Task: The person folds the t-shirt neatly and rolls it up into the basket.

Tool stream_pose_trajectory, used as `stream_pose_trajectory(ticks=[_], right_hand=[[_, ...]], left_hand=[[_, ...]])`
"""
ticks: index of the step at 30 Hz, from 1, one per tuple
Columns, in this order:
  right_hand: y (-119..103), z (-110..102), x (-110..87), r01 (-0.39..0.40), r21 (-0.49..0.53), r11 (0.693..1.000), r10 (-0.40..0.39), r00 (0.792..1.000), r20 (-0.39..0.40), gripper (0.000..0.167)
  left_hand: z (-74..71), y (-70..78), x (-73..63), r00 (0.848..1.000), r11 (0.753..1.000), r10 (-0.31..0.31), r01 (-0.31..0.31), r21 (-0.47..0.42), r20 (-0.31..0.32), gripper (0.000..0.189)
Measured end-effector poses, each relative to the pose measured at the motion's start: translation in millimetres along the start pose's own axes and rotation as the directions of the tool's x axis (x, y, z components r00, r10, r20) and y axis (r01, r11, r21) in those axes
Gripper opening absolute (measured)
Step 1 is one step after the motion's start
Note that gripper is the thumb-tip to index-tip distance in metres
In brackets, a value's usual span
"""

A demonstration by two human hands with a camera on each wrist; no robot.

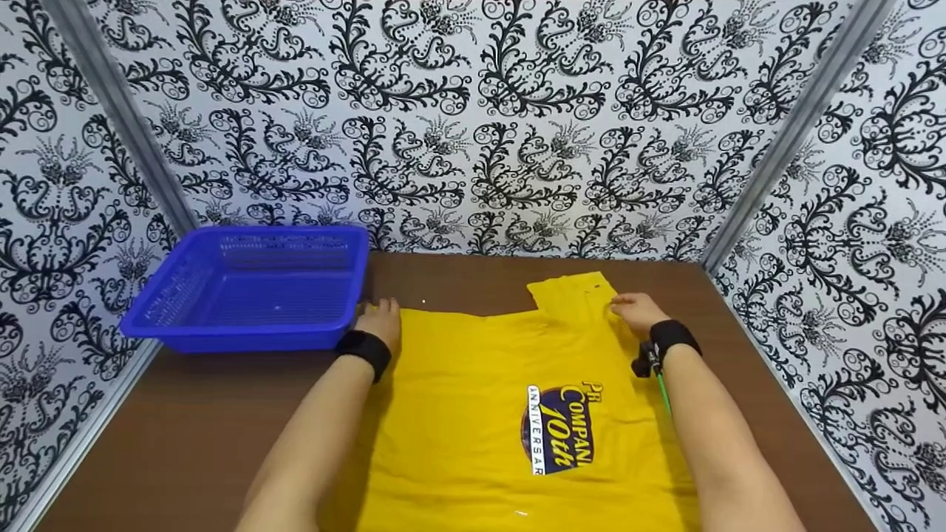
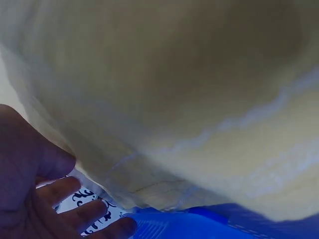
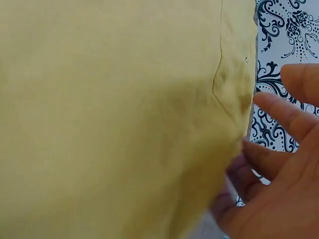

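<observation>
A yellow T-shirt (image 1: 458, 384) lies spread out, with a dark round print reading "10th" and "Company" on its right half. One sleeve (image 1: 573, 292) sticks out at its upper right. At the shirt's upper left corner, beside the basket, rests my left hand (image 1: 379, 324); in the left wrist view its thumb lies against the cloth's edge and the other visible fingers are spread. My right hand (image 1: 639, 312) is by the sleeve's right edge. In the right wrist view its fingertips (image 3: 260, 99) touch the cloth's border, thumb held apart.
A blue plastic basket (image 1: 244, 336) stands at the left on the brown table (image 1: 214, 428), just beyond my left wrist. Patterned black-and-white panels (image 1: 473, 148) wall the table at the back and both sides, joined by grey metal posts (image 1: 798, 133). Both wrists wear black straps.
</observation>
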State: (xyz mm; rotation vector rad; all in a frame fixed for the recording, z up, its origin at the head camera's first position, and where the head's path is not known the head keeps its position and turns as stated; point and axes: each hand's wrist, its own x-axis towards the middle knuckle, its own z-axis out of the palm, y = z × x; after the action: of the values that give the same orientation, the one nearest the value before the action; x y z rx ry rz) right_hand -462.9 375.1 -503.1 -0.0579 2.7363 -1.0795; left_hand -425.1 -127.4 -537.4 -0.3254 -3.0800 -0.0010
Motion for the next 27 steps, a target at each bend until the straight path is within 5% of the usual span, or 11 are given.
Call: stream_pose_trajectory(ticks=[10,14,19,27], right_hand=[[-16,2,-10.3,-0.030,0.125,0.992,0.045,0.991,-0.124,0.047],[-18,1,-11.2,-0.087,0.164,0.983,0.103,0.990,-0.093,0.052],[-15,-1,-10.1,-0.137,0.165,0.977,0.139,0.990,-0.004,0.055],[-22,-19,-17.7,-0.021,0.178,0.984,0.042,0.992,-0.116,0.058]], left_hand=[[-3.4,9.1,-4.1,0.996,0.990,-0.078,0.083,0.112,-0.049,0.037],[-7.9,18.0,-6.7,0.992,0.989,-0.081,0.092,0.118,-0.093,0.034],[-15.2,24.6,-11.0,0.997,0.995,-0.024,0.031,0.100,-0.075,0.027],[-27.0,17.8,-22.5,0.983,0.993,0.101,-0.091,0.069,-0.152,0.012]])
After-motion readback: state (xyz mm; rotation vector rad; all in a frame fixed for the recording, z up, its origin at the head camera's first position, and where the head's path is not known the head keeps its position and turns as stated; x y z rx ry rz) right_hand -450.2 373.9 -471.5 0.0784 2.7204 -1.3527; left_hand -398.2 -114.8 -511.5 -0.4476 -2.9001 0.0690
